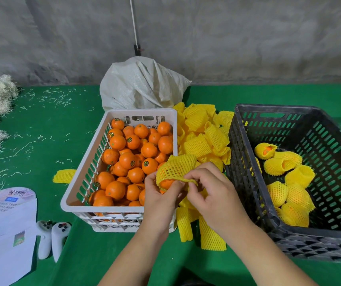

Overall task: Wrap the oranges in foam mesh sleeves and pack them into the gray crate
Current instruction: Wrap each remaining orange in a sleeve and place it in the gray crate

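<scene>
In the gray crate, wrapped oranges; white crate, bare ones.

From your hands, the gray crate stands at three o'clock, its near wall in the way; go over the rim. Loose sleeves crowd twelve o'clock. The white crate blocks nine. Bare counter lies at seven.

Fruit-packing workshop, crate of oranges, foam sleeves

Sleeve pile lies between orange crate and packing crate
</scene>
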{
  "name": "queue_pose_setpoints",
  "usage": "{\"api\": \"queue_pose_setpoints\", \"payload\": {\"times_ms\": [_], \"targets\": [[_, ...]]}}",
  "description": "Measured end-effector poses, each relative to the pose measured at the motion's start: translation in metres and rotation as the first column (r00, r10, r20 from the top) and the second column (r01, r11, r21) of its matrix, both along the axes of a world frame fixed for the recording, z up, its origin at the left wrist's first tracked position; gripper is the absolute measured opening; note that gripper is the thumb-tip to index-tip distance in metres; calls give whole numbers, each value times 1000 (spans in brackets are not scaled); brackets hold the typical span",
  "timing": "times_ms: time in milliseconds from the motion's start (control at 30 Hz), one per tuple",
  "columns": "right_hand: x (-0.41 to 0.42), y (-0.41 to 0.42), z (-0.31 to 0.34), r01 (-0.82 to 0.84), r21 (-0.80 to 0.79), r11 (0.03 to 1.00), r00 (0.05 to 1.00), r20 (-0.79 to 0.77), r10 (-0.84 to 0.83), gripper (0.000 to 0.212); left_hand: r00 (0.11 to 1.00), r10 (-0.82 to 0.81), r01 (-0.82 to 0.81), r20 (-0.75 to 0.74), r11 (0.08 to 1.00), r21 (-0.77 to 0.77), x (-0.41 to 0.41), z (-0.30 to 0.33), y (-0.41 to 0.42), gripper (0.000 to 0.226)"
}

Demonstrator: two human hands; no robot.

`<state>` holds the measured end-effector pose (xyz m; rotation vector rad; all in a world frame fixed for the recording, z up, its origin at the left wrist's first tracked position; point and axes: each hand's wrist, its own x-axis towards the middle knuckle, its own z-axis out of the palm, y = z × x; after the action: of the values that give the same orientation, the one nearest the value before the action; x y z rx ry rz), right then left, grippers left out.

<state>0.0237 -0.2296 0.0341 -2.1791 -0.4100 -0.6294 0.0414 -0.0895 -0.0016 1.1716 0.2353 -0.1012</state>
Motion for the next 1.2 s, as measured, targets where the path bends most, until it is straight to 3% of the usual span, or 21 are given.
{"api": "queue_pose_setpoints", "payload": {"times_ms": [100, 200, 267, 400, 533, 633, 767, 900, 967, 1033, 1100, 1200], "targets": [[-4, 12, -3, 1, 32, 999, 999, 54, -3, 18, 1000, 26, -26, -10, 1000, -14, 0, -2, -8, 62], [-4, 14, -6, 92, 67, 994, 996, -11, -91, 33, 998, -59, 57, -5, 976, -212, -1, 0, -9, 68], [-2, 8, -8, 132, 92, 987, 991, -8, -132, 33, 989, -139, 146, 45, 955, -257, -2, 3, -5, 75], [0, 1, -4, 143, 82, 986, 985, 84, -150, 21, 994, -70, 74, 80, 996, -56, -4, 4, -6, 66], [-8, 10, -4, 107, 73, 992, 972, 202, -119, 21, 990, 18, -22, 136, 999, 27, -4, 2, -9, 58], [-8, 10, -9, 87, 71, 994, 966, 239, -102, 21, 982, 49, -55, 184, 998, 30, -2, 1, -12, 68], [-2, 5, -16, 172, 157, 972, 985, -23, -170, 38, 966, 12, -59, 259, 983, 176, 2, -2, -9, 63], [0, -1, -18, 114, 119, 986, 993, 30, -118, 24, 962, 36, -102, 271, 967, 233, 8, -7, -8, 57], [0, 0, -18, 61, 150, 987, 997, -49, -54, 27, 954, 59, -137, 293, 958, 253, 11, -9, -10, 59], [-2, 3, -17, 36, 324, 946, 963, -265, 54, 43, 936, 45, -167, 350, 930, 327, 12, -12, -10, 65], [2, 5, -19, 92, 523, 847, 853, -480, 204, 69, 915, -31, -155, 402, 893, 423, 11, -15, -10, 73], [11, 0, -23, 182, 574, 798, 797, -561, 222, 86, 872, -277, 27, 404, 851, 525, 8, -17, -17, 102]]}}
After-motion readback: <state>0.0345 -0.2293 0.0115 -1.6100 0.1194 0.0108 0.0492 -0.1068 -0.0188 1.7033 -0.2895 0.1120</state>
